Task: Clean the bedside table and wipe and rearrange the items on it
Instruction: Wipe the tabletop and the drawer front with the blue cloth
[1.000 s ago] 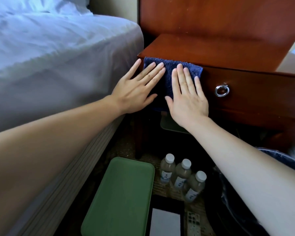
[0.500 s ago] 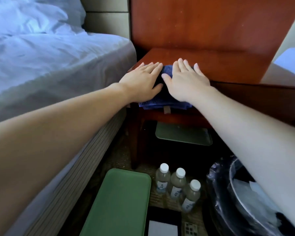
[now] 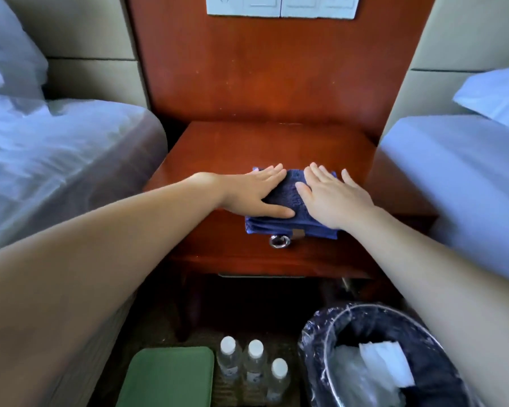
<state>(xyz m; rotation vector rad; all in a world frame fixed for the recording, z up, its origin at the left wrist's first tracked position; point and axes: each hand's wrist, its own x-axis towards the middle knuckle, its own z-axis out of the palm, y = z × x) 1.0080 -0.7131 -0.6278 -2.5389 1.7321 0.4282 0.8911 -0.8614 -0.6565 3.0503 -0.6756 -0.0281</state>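
Pressing the cloth (image 3: 290, 190) flat at the table's (image 3: 271, 145) front edge, I spread my left hand (image 3: 253, 192) and right hand (image 3: 334, 199) side by side on it, fingers straight, for even pressure; the bottles (image 3: 254, 365) stand on the floor, probably awaiting wiping.

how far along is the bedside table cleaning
Done: the bottles and green tray sit on the floor. In hand: left hand and right hand press the blue cloth flat on the table top near its front edge. Left: wiping those items and putting them back.
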